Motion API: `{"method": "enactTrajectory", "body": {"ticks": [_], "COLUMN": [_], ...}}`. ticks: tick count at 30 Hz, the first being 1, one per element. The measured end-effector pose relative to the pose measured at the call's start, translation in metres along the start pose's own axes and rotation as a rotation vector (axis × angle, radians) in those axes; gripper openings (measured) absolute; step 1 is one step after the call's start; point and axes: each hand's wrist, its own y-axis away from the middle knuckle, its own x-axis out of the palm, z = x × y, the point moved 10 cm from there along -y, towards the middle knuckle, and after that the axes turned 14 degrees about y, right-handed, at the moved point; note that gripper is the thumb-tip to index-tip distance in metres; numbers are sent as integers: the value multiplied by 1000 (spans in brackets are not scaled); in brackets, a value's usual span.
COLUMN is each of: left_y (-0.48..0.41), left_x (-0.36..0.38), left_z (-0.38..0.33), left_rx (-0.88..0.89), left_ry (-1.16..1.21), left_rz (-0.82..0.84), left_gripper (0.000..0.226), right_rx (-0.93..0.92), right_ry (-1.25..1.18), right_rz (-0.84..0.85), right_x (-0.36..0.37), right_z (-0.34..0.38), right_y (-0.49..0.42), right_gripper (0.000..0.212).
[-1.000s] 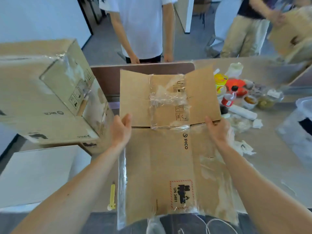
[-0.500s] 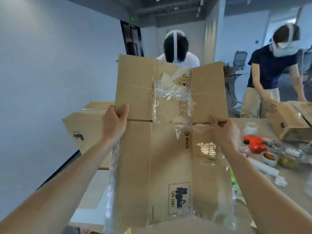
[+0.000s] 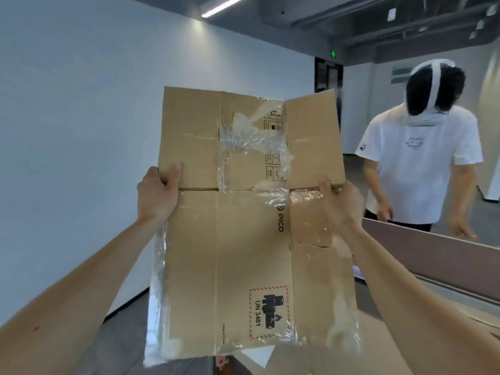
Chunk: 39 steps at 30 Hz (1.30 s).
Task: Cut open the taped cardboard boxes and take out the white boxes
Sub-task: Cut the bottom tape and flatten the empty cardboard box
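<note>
Left hand [image 3: 157, 194] and right hand [image 3: 339, 208] each grip a side edge of the flattened brown cardboard box [image 3: 238, 255], held upright in the air; set it aside evenly, minding its loose clear tape [image 3: 251, 139]

Grey table [image 3: 457, 299] lower right, brown divider [image 3: 438, 255] along far edge; cardboard [image 3: 484, 319] flat on top.

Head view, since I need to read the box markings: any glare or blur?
In the head view, glare off the crumpled tape hides some printed symbols on the cardboard box; the UN 3481 label reads sharp; the bystander's hand is motion-blurred.
</note>
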Motion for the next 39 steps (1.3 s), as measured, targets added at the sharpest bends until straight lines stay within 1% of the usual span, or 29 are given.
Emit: {"method": "enactTrajectory", "body": {"ticks": [2, 6, 11, 15, 18, 23, 28, 34, 39], "left_y": [-21, -60, -94, -110, -118, -133, -148, -188, -218], "left_x": [-53, -158, -281, -364, -408, -448, -467, -461, -442], "left_z": [25, 70, 120, 161, 194, 247, 308, 378, 447], "left_rx": [-10, -15, -32, -72, -125, -192, -264, -323, -425], "left_ry": [-32, -113, -236, -306, -369, -455, -511, -554, -608], "left_rz": [-69, -193, -304, -387, -436, -475, -496, -511, -508], "left_gripper": [55, 53, 49, 50, 51, 48, 49, 49, 50], "right_rx": [-48, -135, -255, -340, -371, -403, -440, -430, -410], "right_ry": [-26, -113, -155, -208, -230, -236, -226, -211, -174], "right_rz": [69, 186, 328, 423, 497, 575, 647, 716, 795], "right_x": [54, 167, 294, 381, 435, 517, 591, 699, 788], "right_z": [42, 128, 237, 304, 336, 366, 379, 379, 364], "right_y": [10, 34, 81, 123, 151, 177, 193, 186, 173], "right_gripper": [42, 52, 50, 51, 52, 53, 53, 55, 59]}}
